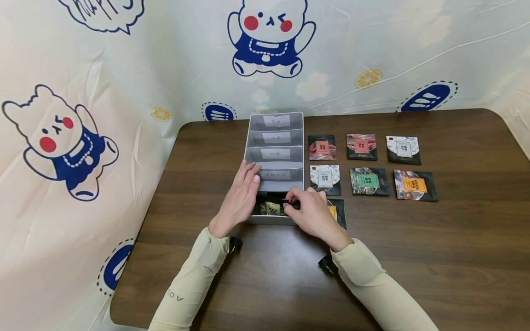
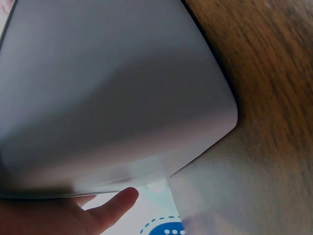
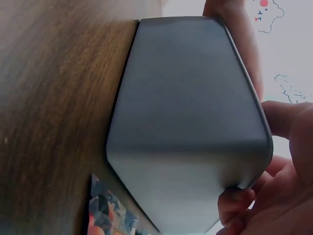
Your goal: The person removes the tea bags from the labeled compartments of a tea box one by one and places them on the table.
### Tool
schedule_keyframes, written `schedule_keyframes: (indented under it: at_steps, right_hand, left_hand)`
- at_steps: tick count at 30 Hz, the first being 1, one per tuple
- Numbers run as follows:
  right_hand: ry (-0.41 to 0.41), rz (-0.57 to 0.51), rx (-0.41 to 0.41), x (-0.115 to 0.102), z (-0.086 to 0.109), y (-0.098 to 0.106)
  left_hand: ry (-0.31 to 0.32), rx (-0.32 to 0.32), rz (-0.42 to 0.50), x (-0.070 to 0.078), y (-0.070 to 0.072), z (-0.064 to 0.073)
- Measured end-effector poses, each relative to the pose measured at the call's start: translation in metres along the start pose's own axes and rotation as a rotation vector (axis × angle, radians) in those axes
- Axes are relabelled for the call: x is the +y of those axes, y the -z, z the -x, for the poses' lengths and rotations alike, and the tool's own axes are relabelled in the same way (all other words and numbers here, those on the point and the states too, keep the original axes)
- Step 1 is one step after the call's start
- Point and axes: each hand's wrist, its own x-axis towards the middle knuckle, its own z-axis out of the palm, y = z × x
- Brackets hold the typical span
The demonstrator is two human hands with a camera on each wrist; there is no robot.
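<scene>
A grey divided box point(image 1: 275, 220) stands upright on the table, its labelled compartments running away from me. In its nearest compartment lies a dark tea packet point(image 1: 273, 208) with a pale yellow label. My left hand point(image 1: 239, 197) rests over the box's left rim, fingers stretched towards the compartments. In the left wrist view its thumb point(image 2: 115, 208) shows beyond the box wall. At the near right corner, my right hand point(image 1: 312, 211) has thumb and forefinger pinching the packet's dark edge. The right wrist view shows its curled fingers point(image 3: 235, 203) against the box's outer wall.
Right of the box, several tea packets lie flat in rows, among them a red one point(image 1: 362, 147), a white one point(image 1: 403, 150), a green one point(image 1: 369, 181) and an orange one point(image 1: 415, 185). Another orange packet point(image 1: 338, 214) is partly under my right hand. A patterned curtain point(image 1: 331, 55) hangs behind the table.
</scene>
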Motion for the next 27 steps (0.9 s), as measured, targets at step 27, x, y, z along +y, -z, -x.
schedule_keyframes:
  at_steps: [27]
  right_hand:
    - [0.023, 0.071, 0.011, 0.0015, -0.0005, -0.0026]
  left_hand:
    - [0.011, -0.011, 0.001, -0.0009, -0.0002, -0.0006]
